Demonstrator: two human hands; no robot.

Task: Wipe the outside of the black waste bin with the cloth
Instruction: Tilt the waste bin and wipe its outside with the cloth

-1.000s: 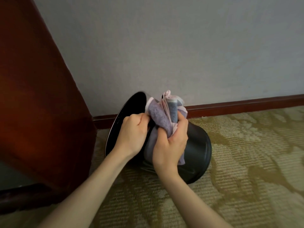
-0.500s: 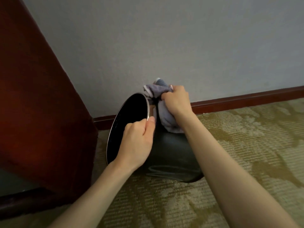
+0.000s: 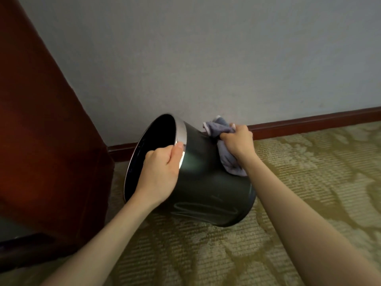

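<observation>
Tilting black waste bin (image 3: 208, 182) on carpet (image 3: 288, 203), base edge down, near wall. My left hand (image 3: 160, 170) clenches its metal rim (image 3: 181, 133); my right hand (image 3: 237, 144) presses bunched cloth (image 3: 224, 159) against the far side. Risk: hard wiping rolls bin from my grip.

A plain pale grey wall (image 3: 206, 58) is filling the upper view, soft even light falling across it. A dark reddish wooden skirting board (image 3: 309, 122) is running along its foot. A green-gold patterned carpet (image 3: 309, 193) is covering the floor. A tall reddish-brown wooden furniture panel (image 3: 41, 131) is standing at the left, its base lying in shadow.
</observation>
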